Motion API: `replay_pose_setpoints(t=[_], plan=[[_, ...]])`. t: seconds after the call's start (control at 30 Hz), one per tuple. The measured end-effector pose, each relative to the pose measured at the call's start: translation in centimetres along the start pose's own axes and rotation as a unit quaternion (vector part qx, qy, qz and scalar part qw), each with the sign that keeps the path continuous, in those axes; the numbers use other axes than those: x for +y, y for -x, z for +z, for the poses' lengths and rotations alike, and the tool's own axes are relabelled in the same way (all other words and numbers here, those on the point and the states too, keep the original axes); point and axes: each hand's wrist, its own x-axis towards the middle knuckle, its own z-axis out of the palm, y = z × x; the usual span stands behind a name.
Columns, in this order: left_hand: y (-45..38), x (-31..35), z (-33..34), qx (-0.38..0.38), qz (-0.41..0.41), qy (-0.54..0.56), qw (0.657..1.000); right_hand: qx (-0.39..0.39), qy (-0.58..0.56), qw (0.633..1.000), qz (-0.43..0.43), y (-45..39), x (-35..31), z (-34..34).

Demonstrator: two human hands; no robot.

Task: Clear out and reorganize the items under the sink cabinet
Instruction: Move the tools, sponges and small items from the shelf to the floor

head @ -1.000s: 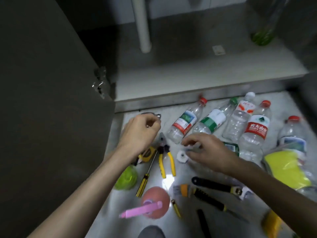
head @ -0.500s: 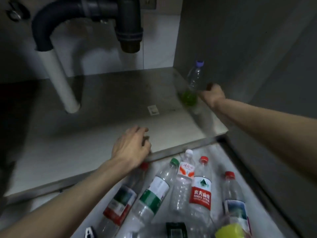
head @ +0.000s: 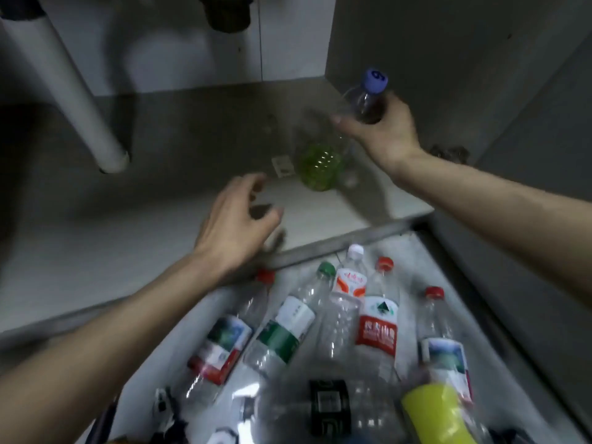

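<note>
Bottle (head: 323, 149) w/ green liquid, blue cap | right hand (head: 381, 129) grips neck | left hand (head: 237, 225) loose, empty | labels unreadable

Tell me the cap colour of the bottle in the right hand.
Blue, on the bottle the right hand holds; head view.

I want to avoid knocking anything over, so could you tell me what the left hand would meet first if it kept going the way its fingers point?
Probably the bottle with green liquid, held at the neck by the right hand; depth is uncertain.
</note>
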Motion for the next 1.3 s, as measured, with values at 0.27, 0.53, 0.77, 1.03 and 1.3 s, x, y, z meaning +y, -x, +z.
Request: replay_pose_setpoints(t=[0.27,0.53,0.77,1.03,1.3], plan=[[9.9,5.7,-0.9,-0.252,0.002,0.071,0.965,-0.216,-0.092,0.969,0.078,19.0,-3.6,-5.0],[17.8,11.0,-9.2,-0.297,-0.044,0.038,0.953,-0.399,-0.076,0.906,0.122,24.8,-12.4,-10.5],[27.2,12.5,-10.5,-0.279,-0.133,0.039,0.950,-0.421,0.030,0.905,0.052,31.5,-18.2,-11.9],[41.3,10.4,-5.9,-0.271,-0.184,0.061,0.943,-0.424,0.205,0.882,-0.023,44.6,-14.8,-11.7],[46.5,7.7,-5.8,-0.410,-0.190,-0.135,0.882,-0.387,0.198,0.898,0.067,54.2,-9.6,-11.3]])
